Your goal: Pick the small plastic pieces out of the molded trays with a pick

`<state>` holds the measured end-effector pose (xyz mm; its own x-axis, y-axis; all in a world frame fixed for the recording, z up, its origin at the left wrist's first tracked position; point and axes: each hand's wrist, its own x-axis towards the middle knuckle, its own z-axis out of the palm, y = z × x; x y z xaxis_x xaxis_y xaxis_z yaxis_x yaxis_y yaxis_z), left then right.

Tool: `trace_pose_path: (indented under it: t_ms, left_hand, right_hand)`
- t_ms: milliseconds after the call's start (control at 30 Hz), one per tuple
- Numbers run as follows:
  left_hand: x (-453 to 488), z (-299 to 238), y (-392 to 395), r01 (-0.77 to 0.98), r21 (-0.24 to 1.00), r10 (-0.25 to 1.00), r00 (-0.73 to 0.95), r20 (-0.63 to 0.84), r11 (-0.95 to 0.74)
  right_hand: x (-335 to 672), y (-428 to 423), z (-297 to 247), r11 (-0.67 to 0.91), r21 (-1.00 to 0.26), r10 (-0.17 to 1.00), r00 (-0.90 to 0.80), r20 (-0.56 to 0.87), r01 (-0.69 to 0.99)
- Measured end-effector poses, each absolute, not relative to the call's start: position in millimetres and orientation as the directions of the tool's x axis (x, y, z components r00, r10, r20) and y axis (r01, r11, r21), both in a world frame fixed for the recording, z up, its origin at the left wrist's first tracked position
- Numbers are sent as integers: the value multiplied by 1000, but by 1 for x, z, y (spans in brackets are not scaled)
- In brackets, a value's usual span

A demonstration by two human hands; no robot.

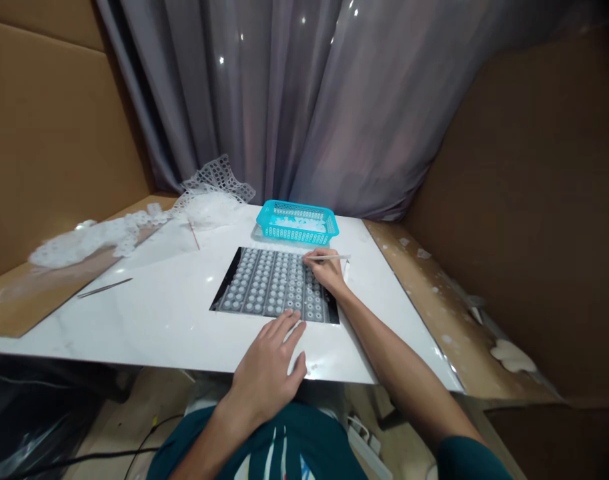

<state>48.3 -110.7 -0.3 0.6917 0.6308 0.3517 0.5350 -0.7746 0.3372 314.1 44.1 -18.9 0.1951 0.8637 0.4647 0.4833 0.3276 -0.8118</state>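
A dark sheet point(229, 280) bearing rows of small round white pieces lies flat on the white table point(174, 327). Dark dots or holes show in the middle of the pieces toward its right side. My right hand point(325, 268) is over the sheet's far right part, fingers closed around a thin, pale stick-like tool point(337, 257); its working tip is too small to make out. My left hand point(271, 363) lies with fingers spread at the near edge of the sheet, fingertips touching it, holding nothing.
Behind the sheet stands a turquoise plastic basket point(298, 233) with white bits inside. Tweezers point(105, 288) and a thin reddish stick point(193, 235) lie to the left. Punched white sheeting point(217, 180) and a plastic bag of white pieces point(79, 245) sit farther left. Cardboard walls point(534, 200) flank the table.
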Motion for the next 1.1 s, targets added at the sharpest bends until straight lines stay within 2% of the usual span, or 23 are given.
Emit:
trace_pose_path:
  t_ms: [133, 267, 433, 1100]
  left_hand:
    - [50, -4, -112, 545, 304, 624, 689, 368, -781]
    - [53, -5, -113, 564, 267, 623, 689, 369, -782]
    - [53, -4, -113, 579, 245, 627, 689, 364, -778]
    - [52, -7, -113, 584, 253, 634, 672, 384, -772]
  right_hand:
    - [325, 46, -18, 334, -811, 879, 153, 452, 481]
    - [330, 46, -20, 360, -758, 897, 22, 441, 544]
    - [327, 47, -20, 401, -660, 872, -45, 487, 635]
    - [311, 47, -20, 325, -439, 879, -96, 468, 838]
